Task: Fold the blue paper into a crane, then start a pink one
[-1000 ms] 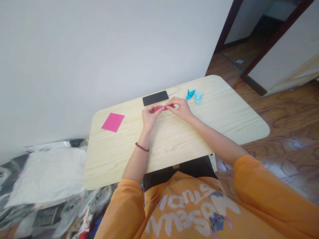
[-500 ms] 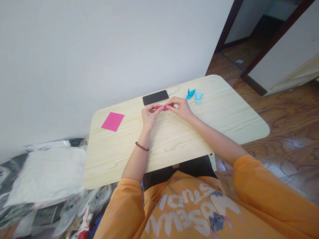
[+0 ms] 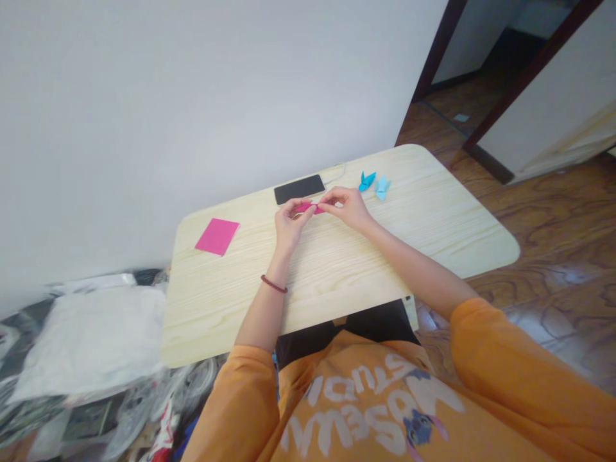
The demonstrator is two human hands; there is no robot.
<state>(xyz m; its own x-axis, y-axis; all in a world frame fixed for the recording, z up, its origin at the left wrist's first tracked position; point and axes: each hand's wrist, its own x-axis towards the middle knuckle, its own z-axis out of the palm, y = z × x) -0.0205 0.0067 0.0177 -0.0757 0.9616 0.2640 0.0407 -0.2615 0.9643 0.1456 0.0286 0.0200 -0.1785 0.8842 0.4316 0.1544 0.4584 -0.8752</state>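
A small folded piece of pink paper (image 3: 318, 209) is pinched between both hands, just above the table's middle. My left hand (image 3: 289, 221) grips its left end, fingers closed and thumb toward me. On the right end, my right hand (image 3: 347, 206) holds it between thumb and fingertips. Much of the paper is covered by the fingers, so its exact shape cannot be made out. Two folded paper cranes, one darker blue (image 3: 367, 181) and one light blue (image 3: 382, 187), lie just beyond my right hand.
A stack of square pink paper (image 3: 217, 237) lies at the left of the pale wooden table (image 3: 337, 276). Behind my hands is a black phone (image 3: 299, 189) with a white cable. The wall borders the far edge; plastic-wrapped items (image 3: 91, 340) crowd the floor at left.
The fingers have shifted slightly on the pink paper, and more of it shows by my left fingertips. Both hands stay in nearly the same place.
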